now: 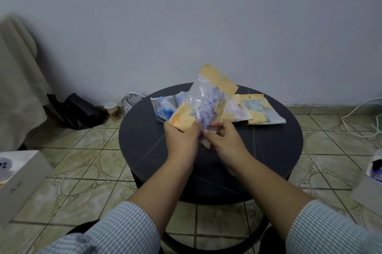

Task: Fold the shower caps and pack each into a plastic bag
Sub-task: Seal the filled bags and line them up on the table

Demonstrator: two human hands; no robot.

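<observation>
Above the round black table [268, 150] I hold a clear plastic bag [198, 96] with yellow-orange printed edges, tilted up and away from me. A purple shower cap [208, 104] sits inside it, its lower end sticking out at the bag's mouth. My left hand [182, 137] pinches the bag's lower yellow edge. My right hand [225, 140] grips the cap's end at the mouth. Behind lie three packed bags: a blue one [165, 108], a pink one [237, 111] and a green one [262, 111].
A white box [18, 181] stands on the tiled floor at left. A black bag [76, 111], a small cup [112, 111] and a silver bundle [130, 100] lie by the wall. White cables [359, 117] and a grey packet [372, 183] are at right.
</observation>
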